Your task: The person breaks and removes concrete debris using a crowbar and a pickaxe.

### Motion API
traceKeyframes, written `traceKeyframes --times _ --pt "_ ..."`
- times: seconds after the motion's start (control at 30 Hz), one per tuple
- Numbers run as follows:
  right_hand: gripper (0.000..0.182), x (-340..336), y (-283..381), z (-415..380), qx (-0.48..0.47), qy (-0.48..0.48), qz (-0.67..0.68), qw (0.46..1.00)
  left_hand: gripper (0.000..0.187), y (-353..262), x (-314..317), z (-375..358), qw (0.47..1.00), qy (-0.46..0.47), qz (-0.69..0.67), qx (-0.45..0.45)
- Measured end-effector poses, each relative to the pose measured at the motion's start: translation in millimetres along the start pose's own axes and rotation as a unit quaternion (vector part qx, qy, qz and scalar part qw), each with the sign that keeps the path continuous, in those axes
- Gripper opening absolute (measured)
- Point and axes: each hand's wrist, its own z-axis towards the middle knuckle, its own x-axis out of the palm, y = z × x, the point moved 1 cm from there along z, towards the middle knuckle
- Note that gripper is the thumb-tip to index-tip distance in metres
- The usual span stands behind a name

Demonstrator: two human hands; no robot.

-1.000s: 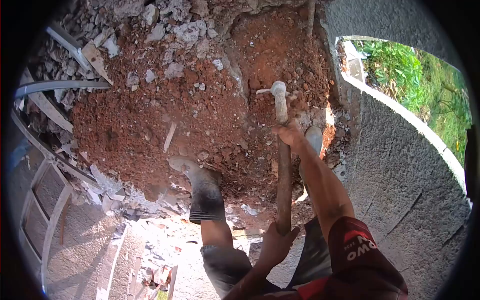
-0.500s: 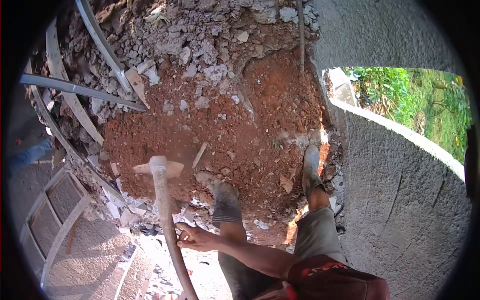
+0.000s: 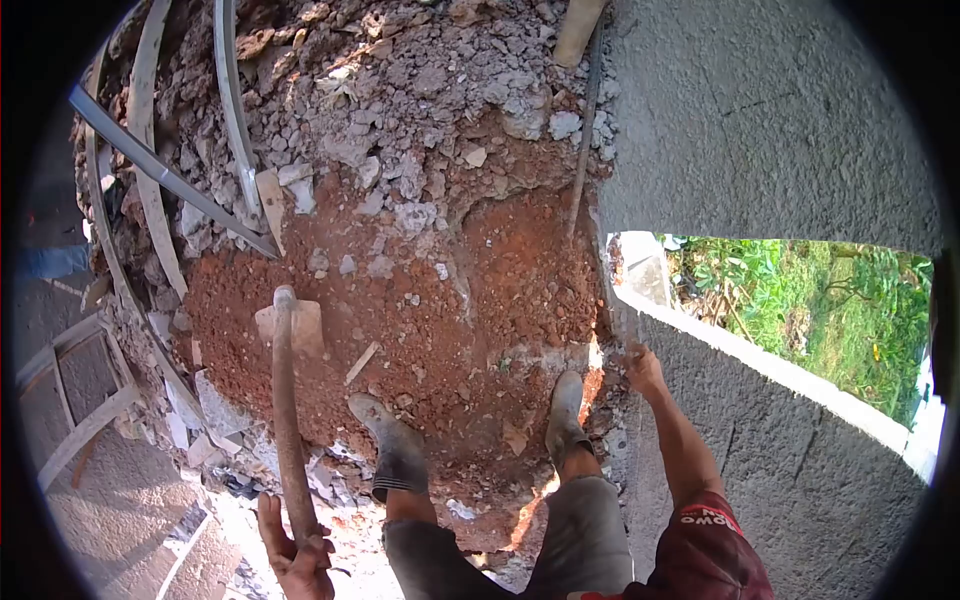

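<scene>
A long-handled hoe (image 3: 288,420) reaches from the lower left up to the red soil, where its broad, dirt-coated blade (image 3: 307,330) rests. My left hand (image 3: 298,562) grips the lower part of the wooden handle, one finger sticking up beside it. Away from the hoe, my right hand (image 3: 645,372) is by the edge of the rough grey wall, below the opening. Its fingers look loosely apart with nothing in them, and it seems to touch the wall. My boots (image 3: 395,440) stand on loose red soil (image 3: 450,350).
Curved metal strips (image 3: 235,110) and a straight metal bar (image 3: 170,180) cross the rubble at upper left. A thin rod (image 3: 585,140) leans by the grey wall (image 3: 740,130) on the right. Broken concrete chunks (image 3: 350,120) lie ahead. Greenery (image 3: 800,300) shows through the opening.
My right hand has left the hoe handle and moved right to the wall. My left hand has come into view on the handle. The view has shifted.
</scene>
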Motion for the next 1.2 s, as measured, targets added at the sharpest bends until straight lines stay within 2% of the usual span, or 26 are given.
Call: traceKeyframes --times 0.03,0.07,0.1,0.17,0.23,0.3,0.37,0.43,0.5,0.53,0.6,0.63,0.67,0.73,0.77,0.87,0.93,0.97,1.03,1.07,1.1,1.17,1.2 --pt "0.042 -8.7 -3.6 8.5 0.065 -0.016 0.075 0.995 0.083 -5.8 8.0 1.9 0.998 -0.036 0.006 0.06" --pt "0.039 -17.2 -4.2 13.9 0.131 -0.032 0.15 0.979 0.076 -5.6 4.6 11.9 0.997 -0.036 0.021 0.067" --pt "0.039 -24.0 3.2 16.3 0.132 -0.02 0.148 0.98 0.069 -5.0 -1.5 23.0 0.996 -0.037 0.037 0.074" --pt "0.034 -42.6 41.6 11.1 0.005 -0.144 0.294 0.945 0.058 -7.5 8.9 39.2 0.982 -0.038 0.125 0.137" --pt "0.036 -95.0 96.0 -9.7 -0.103 -0.331 0.147 0.926 0.037 -21.7 33.7 52.4 0.981 -0.054 0.14 0.122" --pt "0.046 -163.5 130.4 -39.1 -0.202 -0.473 0.082 0.854 0.029 -39.3 62.8 58.0 0.982 -0.043 0.137 0.121" --pt "0.055 -235.8 133.1 -61.9 -0.264 -0.631 0.028 0.729 0.024 -45.4 78.6 65.8 0.984 -0.029 0.133 0.112" --pt "0.056 -318.1 127.6 -97.5 -0.229 -0.744 0.021 0.628 0.017 -44.0 80.5 74.0 0.987 0.002 0.114 0.115" --pt "0.067 -393.3 119.0 -126.6 -0.145 -0.831 -0.036 0.536 0.015 -43.1 78.8 74.8 0.988 0.011 0.097 0.12" --pt "0.067 -424.1 118.6 -134.1 -0.155 -0.831 -0.029 0.534 0.015 -29.2 68.6 87.0 0.986 0.013 0.093 0.137" --pt "0.092 -476.3 118.8 -138.4 -0.084 -0.877 0.02 0.472 0.019 -21.6 66.3 91.1 0.985 0.021 0.088 0.145" --pt "0.097 -496.0 120.4 -135.9 -0.08 -0.871 0.068 0.479 0.019 -17.0 65.0 94.6 0.981 0.013 0.101 0.165" --pt "0.103 -508.1 123.7 -127.9 -0.087 -0.839 0.154 0.514 0.018 -14.1 64.4 96.0 0.976 0.006 0.116 0.183" --pt "0.115 -519.4 134.7 -117.0 -0.092 -0.768 0.295 0.56 0.018 -13.9 68.2 95.2 0.984 0.004 0.098 0.152" --pt "0.115 -521.6 137.7 -121.5 -0.097 -0.767 0.294 0.562 0.018 -15.0 70.1 92.3 0.988 0.008 0.082 0.127" --pt "0.115 -517.0 124.7 -111.2 -0.101 -0.743 0.317 0.581 0.015 -27.3 77.2 75.7 0.986 -0.004 0.08 0.144" --pt "0.114 -523.7 96.4 -93.9 -0.016 -0.787 0.176 0.591 0.014 -15.8 73.2 83.0 0.985 0.008 0.057 0.16" --pt "0.114 -522.5 97.6 -93.1 -0.024 -0.788 0.173 0.59 0.013 -11.2 73.3 84.4 0.983 0.019 0.035 0.179" --pt "0.113 -518.9 107.8 -98.5 -0.028 -0.782 0.23 0.579 0.013 -10.7 77.0 79.3 0.985 0.007 0.038 0.168" --pt "0.111 -516.9 122.5 -106.6 -0.108 -0.781 0.259 0.558 0.013 -12.2 80.1 80.4 0.986 -0.004 0.046 0.16" --pt "0.111 -519.4 113.5 -102.0 -0.115 -0.783 0.259 0.554 0.013 -14.6 82.2 80.7 0.986 -0.006 0.038 0.162" --pt "0.109 -520.6 84.1 -83.4 -0.035 -0.822 0.164 0.544 0.015 -14.3 84.3 77.8 0.983 -0.022 0.046 0.176" --pt "0.107 -516.5 108.1 -97.3 -0.037 -0.811 0.216 0.542 0.015 -10.4 81.0 82.2 0.983 -0.017 0.058 0.175"
